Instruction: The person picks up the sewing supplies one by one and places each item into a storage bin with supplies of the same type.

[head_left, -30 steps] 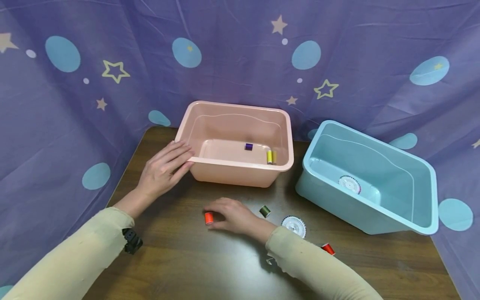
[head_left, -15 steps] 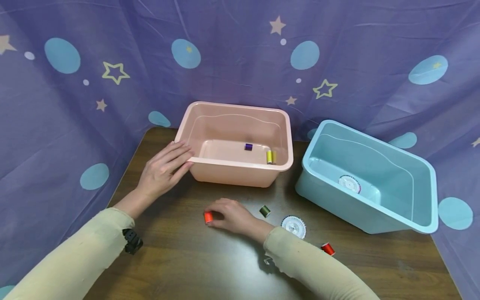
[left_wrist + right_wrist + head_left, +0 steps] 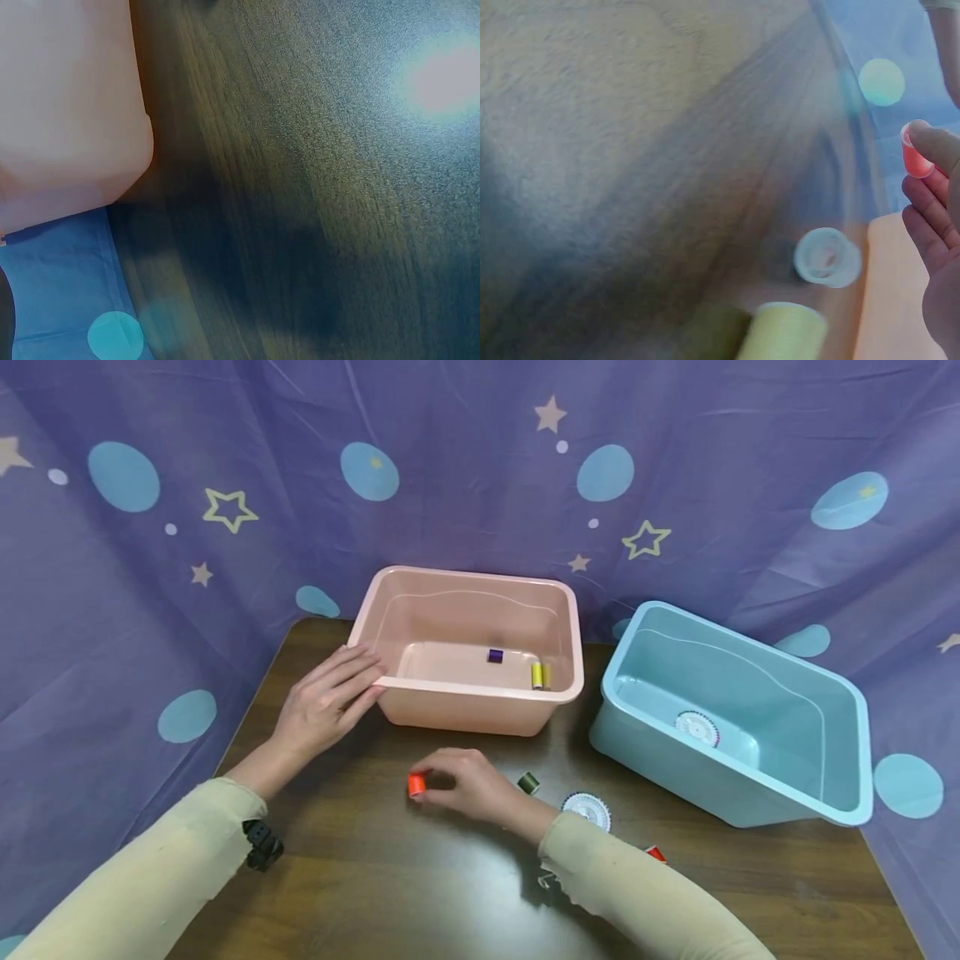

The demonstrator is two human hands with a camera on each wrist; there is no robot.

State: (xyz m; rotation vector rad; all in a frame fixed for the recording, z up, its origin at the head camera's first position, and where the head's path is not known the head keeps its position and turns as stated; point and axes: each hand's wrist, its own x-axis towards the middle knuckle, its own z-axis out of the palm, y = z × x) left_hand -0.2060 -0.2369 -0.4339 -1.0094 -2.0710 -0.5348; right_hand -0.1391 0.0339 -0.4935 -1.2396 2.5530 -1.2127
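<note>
My right hand (image 3: 476, 785) pinches an orange-red spool of thread (image 3: 416, 786) between thumb and fingertips, just above the table; the right wrist view also shows the pinched spool (image 3: 917, 154). My left hand (image 3: 318, 702) rests with fairly straight fingers on the front left corner of the pink bin (image 3: 465, 714). Inside that bin lie a purple spool (image 3: 495, 656) and a yellow spool (image 3: 537, 676). Behind my right wrist is a dark green spool (image 3: 528, 783), beside a round wheel of pins (image 3: 587, 811). My sleeve partly covers a red spool (image 3: 656, 854).
To the right stands a blue bin (image 3: 675, 777) with another pin wheel (image 3: 697, 727) in it. A small pale metal piece (image 3: 547, 881) shows by my right cuff. A patterned purple curtain (image 3: 480, 460) hangs behind the wooden table (image 3: 360, 893).
My right hand has closed its fingertips on the orange-red spool and risen slightly with it. The right sleeve now hides more of the red spool. My left hand stays on the pink bin.
</note>
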